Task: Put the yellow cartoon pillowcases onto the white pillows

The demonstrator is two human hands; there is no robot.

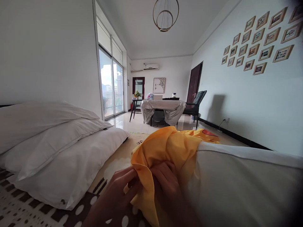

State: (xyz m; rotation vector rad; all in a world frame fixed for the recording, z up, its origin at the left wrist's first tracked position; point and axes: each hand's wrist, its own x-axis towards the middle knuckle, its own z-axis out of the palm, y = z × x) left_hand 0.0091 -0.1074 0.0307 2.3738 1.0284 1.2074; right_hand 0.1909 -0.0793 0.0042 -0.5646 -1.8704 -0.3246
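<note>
A bunched yellow pillowcase [163,145] with a red patch at its far end lies in front of me. My left hand [121,183] pinches its near left edge between thumb and fingers. Beside it, my right hand [167,176] has its fingers curled into the folds, closed on the same cloth; the fingertips are partly hidden. A large white pillow [236,183] lies at the right, against the yellow cloth, which meets its left end. Whether any of the pillow is inside the cloth, I cannot tell.
Several white pillows [63,160] are stacked at the left on a brown and beige patterned cover [23,201]. Farther off stand a draped table [163,105], a black chair [196,104] and a small plant stand [135,108]. Glass doors [111,83] are on the left.
</note>
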